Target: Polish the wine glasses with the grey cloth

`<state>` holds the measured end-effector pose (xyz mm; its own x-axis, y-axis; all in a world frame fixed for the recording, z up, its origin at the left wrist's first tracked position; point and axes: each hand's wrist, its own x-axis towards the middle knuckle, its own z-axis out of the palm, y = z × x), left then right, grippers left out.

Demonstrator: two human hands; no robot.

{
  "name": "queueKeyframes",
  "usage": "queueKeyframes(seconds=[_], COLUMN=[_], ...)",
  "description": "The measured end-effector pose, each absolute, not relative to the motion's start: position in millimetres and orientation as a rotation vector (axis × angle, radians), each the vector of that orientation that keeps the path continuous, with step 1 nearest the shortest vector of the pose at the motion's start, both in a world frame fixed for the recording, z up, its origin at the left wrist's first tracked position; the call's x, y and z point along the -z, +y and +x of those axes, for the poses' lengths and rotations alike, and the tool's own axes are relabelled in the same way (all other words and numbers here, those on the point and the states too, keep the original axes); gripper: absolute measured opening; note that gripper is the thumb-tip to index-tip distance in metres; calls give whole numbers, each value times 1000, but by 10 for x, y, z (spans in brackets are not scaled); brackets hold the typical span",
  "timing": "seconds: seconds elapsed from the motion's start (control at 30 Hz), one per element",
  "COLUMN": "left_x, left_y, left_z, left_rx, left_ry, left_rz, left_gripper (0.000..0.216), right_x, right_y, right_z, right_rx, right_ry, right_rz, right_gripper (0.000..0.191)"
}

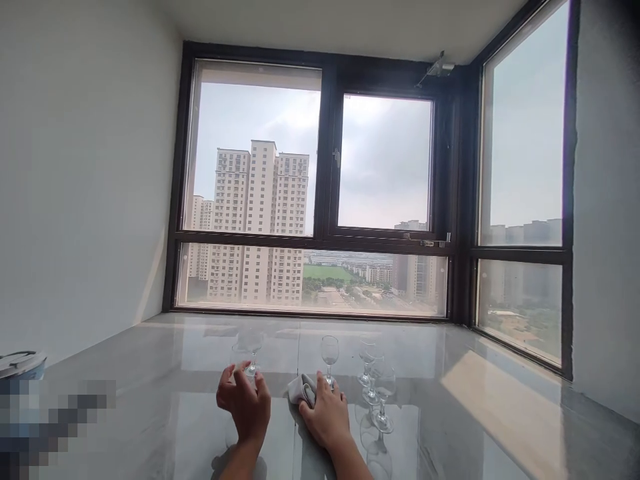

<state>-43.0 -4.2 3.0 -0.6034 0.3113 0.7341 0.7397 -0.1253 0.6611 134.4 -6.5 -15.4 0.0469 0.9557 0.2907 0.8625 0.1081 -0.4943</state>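
Observation:
My left hand (246, 403) is raised over the glossy sill, fingers loosely curled and thumb apart from them. Just beyond it stand clear stemmed glasses (253, 347), partly hidden by my fingers; no firm grip on one shows. My right hand (326, 410) is closed over a folded whitish cloth (300, 389) that bulges out to its left. A single stemmed glass (329, 349) stands upright right behind the right fingertips, its foot partly covered; contact cannot be made out. To the right, several more stemmed glasses (384, 380) stand upright in a short row.
The grey polished sill (150, 373) mirrors the glasses and windows. Dark-framed windows (325, 237) rise behind, with a latch (427, 241) low on the sash. A lidded bucket (23, 363) sits at the far left, beside a blurred patch. Sunlight falls on the right side.

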Motion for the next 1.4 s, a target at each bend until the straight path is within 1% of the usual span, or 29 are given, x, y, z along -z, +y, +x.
queueKeyframes(seconds=[0.1,0.2,0.27,0.33,0.43,0.57,0.87,1.1,1.2,1.3,1.4], left_x=[20,61,57,33,-1,6,109,166,140,105,87], left_y=[53,132,149,141,123,139,218,250,229,179,128], left_z=[-535,-640,-675,-677,-651,-637,-672,-691,-690,-680,-656], left_rx=[1810,1858,1871,1857,1880,1947,1729,1699,1610,1502,1484], left_ry=[-1852,-1945,-2086,-2281,-2455,-2477,-2500,-2520,-2535,-2584,-2586], left_rz=[-1018,-916,-880,-876,-950,-1050,-1191,-1281,-1322,-1404,-1500], left_gripper=[39,55,65,70,66,61,51,44,43,37,35], right_x=[156,148,137,130,130,125,83,178,173,154,147], right_y=[-43,-38,-46,-59,-75,-85,-106,-49,-48,-53,-51], right_z=[1366,1372,1372,1372,1372,1367,1339,1349,1349,1345,1343], right_rx=[-223,-224,-222,-221,-227,-228,-231,-198,-166,-156,-178], right_ry=[-1791,-1792,-1807,-1812,-1809,-1810,-1795,-1750,-1751,-1776,-1785], right_rz=[-1809,-1850,-1860,-1865,-1862,-1855,-1850,-1832,-1855,-1882,-1889], right_gripper=[76,77,77,78,79,81,79,71,73,77,79])
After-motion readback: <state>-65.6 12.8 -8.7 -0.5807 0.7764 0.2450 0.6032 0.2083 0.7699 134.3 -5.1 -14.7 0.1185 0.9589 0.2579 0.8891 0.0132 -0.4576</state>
